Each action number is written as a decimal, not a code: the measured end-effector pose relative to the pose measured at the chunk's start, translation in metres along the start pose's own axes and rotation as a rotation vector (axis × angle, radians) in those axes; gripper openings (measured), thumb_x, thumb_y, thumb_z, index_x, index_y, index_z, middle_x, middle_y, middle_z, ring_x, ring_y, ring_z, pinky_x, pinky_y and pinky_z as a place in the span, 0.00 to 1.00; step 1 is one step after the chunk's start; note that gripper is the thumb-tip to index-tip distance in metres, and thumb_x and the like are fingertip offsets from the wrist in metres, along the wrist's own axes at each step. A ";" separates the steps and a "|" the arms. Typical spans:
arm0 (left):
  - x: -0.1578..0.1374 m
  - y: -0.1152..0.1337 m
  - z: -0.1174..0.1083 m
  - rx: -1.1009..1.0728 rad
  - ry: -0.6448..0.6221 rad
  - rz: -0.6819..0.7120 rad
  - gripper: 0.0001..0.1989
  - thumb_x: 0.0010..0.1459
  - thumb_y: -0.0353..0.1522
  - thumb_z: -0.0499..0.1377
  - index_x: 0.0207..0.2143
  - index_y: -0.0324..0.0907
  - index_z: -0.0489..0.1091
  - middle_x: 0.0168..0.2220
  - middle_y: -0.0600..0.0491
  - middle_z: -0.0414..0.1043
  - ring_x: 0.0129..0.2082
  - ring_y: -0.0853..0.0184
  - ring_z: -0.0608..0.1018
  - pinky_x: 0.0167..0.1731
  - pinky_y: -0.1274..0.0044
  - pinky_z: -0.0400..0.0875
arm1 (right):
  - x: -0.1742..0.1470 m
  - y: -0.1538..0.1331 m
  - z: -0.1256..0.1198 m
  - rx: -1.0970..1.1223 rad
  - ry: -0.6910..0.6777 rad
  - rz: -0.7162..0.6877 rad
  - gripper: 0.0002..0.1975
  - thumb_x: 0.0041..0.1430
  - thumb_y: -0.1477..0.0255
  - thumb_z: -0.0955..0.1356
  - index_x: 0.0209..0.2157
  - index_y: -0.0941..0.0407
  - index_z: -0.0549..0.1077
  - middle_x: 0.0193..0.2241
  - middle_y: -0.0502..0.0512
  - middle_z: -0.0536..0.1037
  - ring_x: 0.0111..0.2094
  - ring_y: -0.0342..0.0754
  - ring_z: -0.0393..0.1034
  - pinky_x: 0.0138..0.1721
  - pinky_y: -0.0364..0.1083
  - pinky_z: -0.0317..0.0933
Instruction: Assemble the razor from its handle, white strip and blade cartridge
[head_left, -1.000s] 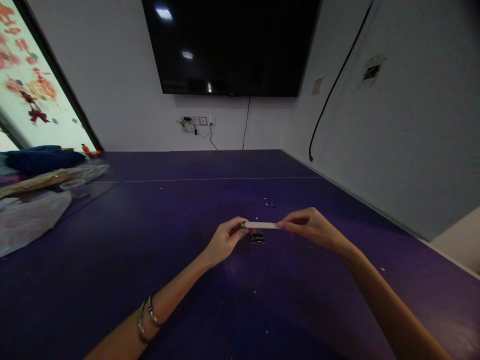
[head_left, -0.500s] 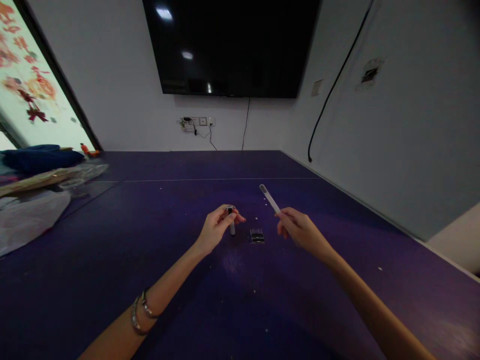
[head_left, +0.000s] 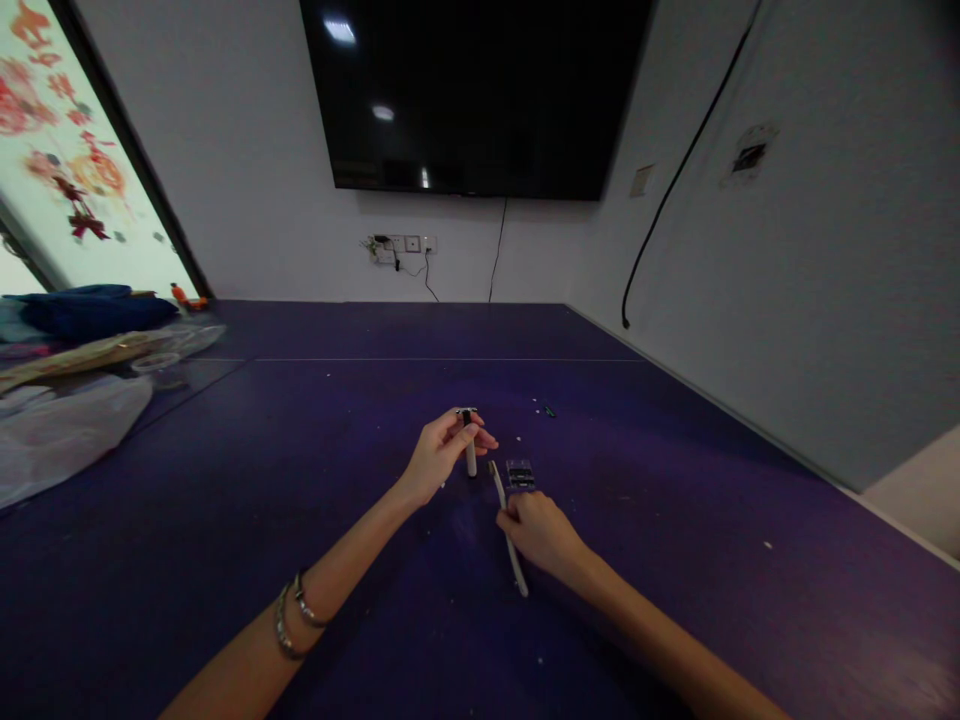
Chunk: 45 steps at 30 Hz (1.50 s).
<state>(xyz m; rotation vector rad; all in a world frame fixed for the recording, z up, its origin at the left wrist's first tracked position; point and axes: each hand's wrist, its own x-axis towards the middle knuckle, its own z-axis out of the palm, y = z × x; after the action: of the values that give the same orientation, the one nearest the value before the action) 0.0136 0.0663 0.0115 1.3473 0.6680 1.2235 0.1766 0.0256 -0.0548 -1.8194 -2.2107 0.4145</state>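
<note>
My left hand (head_left: 444, 452) is closed around a razor (head_left: 471, 455), a T-shaped one with a black neck and a pale handle that points down. My right hand (head_left: 541, 530) grips a slim white toothbrush (head_left: 514, 565) by its middle. The brush's darker head points away from me, close to the razor's lower end, and its handle end sticks out toward me. Just beyond my right hand lies a small clear pack (head_left: 520, 474) with black pieces in it, on the purple table (head_left: 360, 590).
A small dark green piece (head_left: 550, 411) and several white specks lie farther back. Plastic bags (head_left: 71, 430) and folded blue cloth (head_left: 97, 312) are heaped at the left edge. Behind the table is a wall with a television (head_left: 480, 95), sockets (head_left: 409, 244) and a hanging black cable (head_left: 679, 170).
My right hand has come down and nearer to me, and the toothbrush has swung from raised to low beside the razor. The dark green piece now shows. My left hand stays nearly still.
</note>
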 end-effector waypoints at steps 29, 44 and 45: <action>0.000 -0.015 0.001 0.038 -0.008 -0.062 0.10 0.54 0.34 0.57 0.36 0.37 0.65 0.29 0.48 0.74 0.31 0.64 0.78 0.34 0.71 0.73 | 0.020 0.017 -0.040 -0.114 0.057 0.005 0.16 0.58 0.63 0.59 0.29 0.55 0.75 0.26 0.55 0.77 0.29 0.48 0.72 0.27 0.42 0.57; 0.003 -0.021 -0.006 0.065 0.003 -0.093 0.09 0.54 0.34 0.57 0.35 0.36 0.64 0.29 0.49 0.73 0.31 0.64 0.78 0.34 0.70 0.73 | 0.046 0.055 -0.042 -0.110 -0.042 -0.353 0.13 0.58 0.70 0.61 0.40 0.53 0.74 0.39 0.53 0.73 0.39 0.45 0.68 0.38 0.41 0.59; 0.003 -0.022 -0.006 0.065 0.002 -0.095 0.09 0.54 0.34 0.57 0.35 0.36 0.64 0.29 0.49 0.73 0.31 0.64 0.78 0.34 0.70 0.73 | 0.046 0.054 -0.042 -0.114 -0.043 -0.348 0.13 0.58 0.71 0.61 0.40 0.53 0.74 0.39 0.54 0.73 0.39 0.45 0.68 0.38 0.41 0.59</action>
<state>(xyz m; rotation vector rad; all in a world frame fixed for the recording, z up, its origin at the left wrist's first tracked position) 0.0146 0.0759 -0.0092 1.3525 0.7710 1.1357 0.2325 0.0832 -0.0350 -1.4416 -2.5618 0.2626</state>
